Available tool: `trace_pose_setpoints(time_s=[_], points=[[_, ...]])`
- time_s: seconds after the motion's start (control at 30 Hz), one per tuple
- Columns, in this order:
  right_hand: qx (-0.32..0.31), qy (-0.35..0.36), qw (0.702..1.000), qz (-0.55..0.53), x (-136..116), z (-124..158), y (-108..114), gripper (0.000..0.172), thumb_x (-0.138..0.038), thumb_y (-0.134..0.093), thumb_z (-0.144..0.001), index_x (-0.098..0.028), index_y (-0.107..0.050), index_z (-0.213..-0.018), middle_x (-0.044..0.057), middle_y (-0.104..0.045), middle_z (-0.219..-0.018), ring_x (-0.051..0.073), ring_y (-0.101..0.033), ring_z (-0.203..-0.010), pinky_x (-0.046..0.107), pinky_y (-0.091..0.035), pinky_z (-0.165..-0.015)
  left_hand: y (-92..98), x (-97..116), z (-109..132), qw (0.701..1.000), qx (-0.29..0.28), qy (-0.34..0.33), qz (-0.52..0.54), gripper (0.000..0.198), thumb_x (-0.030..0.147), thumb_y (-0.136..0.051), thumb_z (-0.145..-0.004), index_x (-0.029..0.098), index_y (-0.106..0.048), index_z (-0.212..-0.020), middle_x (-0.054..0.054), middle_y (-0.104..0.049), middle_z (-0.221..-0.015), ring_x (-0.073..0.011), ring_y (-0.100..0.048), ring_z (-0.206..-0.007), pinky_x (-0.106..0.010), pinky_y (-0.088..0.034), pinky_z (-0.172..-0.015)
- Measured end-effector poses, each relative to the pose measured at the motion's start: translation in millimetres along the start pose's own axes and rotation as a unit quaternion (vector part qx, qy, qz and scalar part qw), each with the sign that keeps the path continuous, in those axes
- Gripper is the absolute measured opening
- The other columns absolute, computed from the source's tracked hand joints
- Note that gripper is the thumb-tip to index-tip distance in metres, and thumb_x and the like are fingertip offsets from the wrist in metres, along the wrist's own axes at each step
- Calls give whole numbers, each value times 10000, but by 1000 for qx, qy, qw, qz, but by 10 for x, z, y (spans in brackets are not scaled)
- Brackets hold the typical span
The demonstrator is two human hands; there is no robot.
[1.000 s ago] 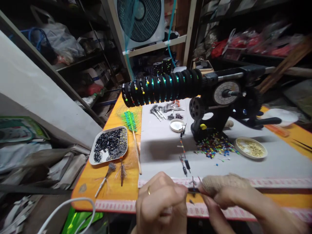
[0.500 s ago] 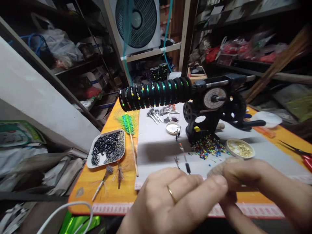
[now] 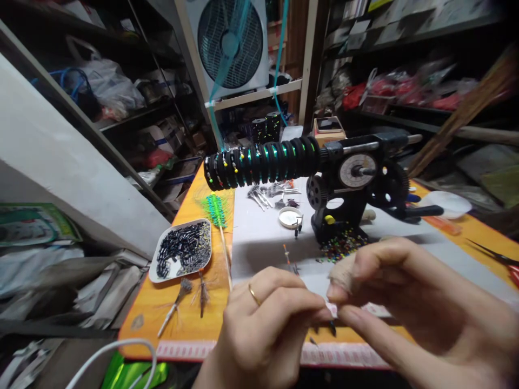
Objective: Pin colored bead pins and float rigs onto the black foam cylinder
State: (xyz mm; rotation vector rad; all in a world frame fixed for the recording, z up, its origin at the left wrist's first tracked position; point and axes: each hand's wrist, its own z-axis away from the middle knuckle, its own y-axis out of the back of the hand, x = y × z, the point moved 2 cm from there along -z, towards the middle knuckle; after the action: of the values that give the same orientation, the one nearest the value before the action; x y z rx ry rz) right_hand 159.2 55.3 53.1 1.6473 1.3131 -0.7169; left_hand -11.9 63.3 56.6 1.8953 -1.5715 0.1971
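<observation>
At the lower centre, the left hand point(image 3: 263, 324) shows its back, fingers point(image 3: 284, 305) bent; at lower right, the right hand point(image 3: 421, 302) curves inward, fingertips close to the left's.

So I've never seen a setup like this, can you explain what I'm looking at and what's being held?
There's no robot here: a camera on the person's head looks forward and down at two bare hands. The left hand wears a ring; the right hand has a tan covering on one finger. Their fingertips meet in front, but whatever they pinch is too small to make out.

Behind them stands a black machine with a ridged roller and a round dial. On the orange table lie a white sheet, a white tray of small dark pieces and a green feathery stick.
</observation>
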Motion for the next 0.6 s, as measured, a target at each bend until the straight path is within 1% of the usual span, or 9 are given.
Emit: trace_pose_setpoints(time_s=[0.07, 0.13, 0.2, 0.23, 0.3, 0.37, 0.43, 0.53, 0.6], points=[[9, -27, 995, -94, 43, 4, -39, 184, -291, -710, -889, -284, -532, -935, -39, -665, -804, 126, -713, -715, 157, -609, -608, -6, 0, 31, 997, 42, 46, 40, 45, 110, -690, -862, 136, -691, -825, -42, -672, -696, -117, -647, -611, -181, -522, -527], [36, -3, 992, -120, 80, 25, -46, 171, -246, -714, -888, -278, -546, -899, -39, -679, -798, 128, -724, -724, 156, -616, -629, -5, -10, 75, 993, 66, 85, 56, 58, 124, -714, -844, 153, -690, -800, -26, -658, -675, -112, -636, -593, -178, -503, -507], [27, 70, 995, -70, 116, 67, -27, 157, -157, -685, -888, -284, -607, -940, -19, -716, -857, 155, -741, -794, 189, -632, -696, 5, -22, 116, 990, 71, 106, 54, 65, 116, -720, -836, 164, -686, -808, -20, -654, -683, -113, -636, -605, -182, -496, -510], [3, 117, 993, -23, 136, 93, -12, 222, -109, -663, -882, -293, -639, -1003, -7, -737, -921, 173, -747, -845, 212, -637, -741, 14, -27, 130, 991, 69, 108, 49, 69, 110, -717, -835, 167, -684, -815, -19, -653, -690, -114, -635, -610, -185, -494, -511], [-54, 201, 974, 85, 186, 143, 26, 433, -36, -637, -849, -311, -642, -1184, 12, -752, -1062, 207, -746, -942, 260, -635, -826, 36, -32, 146, 991, 68, 108, 41, 71, 106, -706, -838, 171, -682, -822, -19, -649, -699, -114, -630, -604, -190, -486, -503], [-80, 245, 952, 168, 228, 168, 70, 558, -33, -658, -819, -307, -588, -1299, 22, -746, -1120, 224, -740, -981, 282, -629, -866, 60, -30, 145, 992, 70, 104, 34, 74, 104, -700, -835, 170, -681, -810, -18, -643, -694, -111, -626, -591, -189, -479, -491], [-70, 258, 942, 205, 235, 165, 97, 527, -63, -671, -821, -278, -570, -1291, 34, -748, -1079, 217, -745, -945, 267, -631, -839, 78, -22, 135, 992, 69, 97, 26, 79, 92, -699, -825, 165, -681, -803, -18, -643, -685, -110, -628, -586, -182, -474, -481], [-35, 251, 944, 212, 201, 151, 81, 374, -51, -614, -850, -251, -559, -1161, 26, -736, -942, 172, -746, -817, 214, -617, -755, 87, -16, 115, 994, 61, 94, 16, 80, 80, -698, -820, 157, -685, -805, -24, -648, -689, -109, -637, -592, -174, -479, -483], [-21, 243, 948, 205, 184, 160, 50, 318, -41, -587, -858, -258, -538, -1086, 6, -719, -876, 151, -734, -754, 195, -602, -706, 82, -24, 105, 993, 61, 96, 15, 76, 78, -696, -825, 150, -686, -801, -29, -654, -698, -106, -639, -601, -168, -484, -494]])
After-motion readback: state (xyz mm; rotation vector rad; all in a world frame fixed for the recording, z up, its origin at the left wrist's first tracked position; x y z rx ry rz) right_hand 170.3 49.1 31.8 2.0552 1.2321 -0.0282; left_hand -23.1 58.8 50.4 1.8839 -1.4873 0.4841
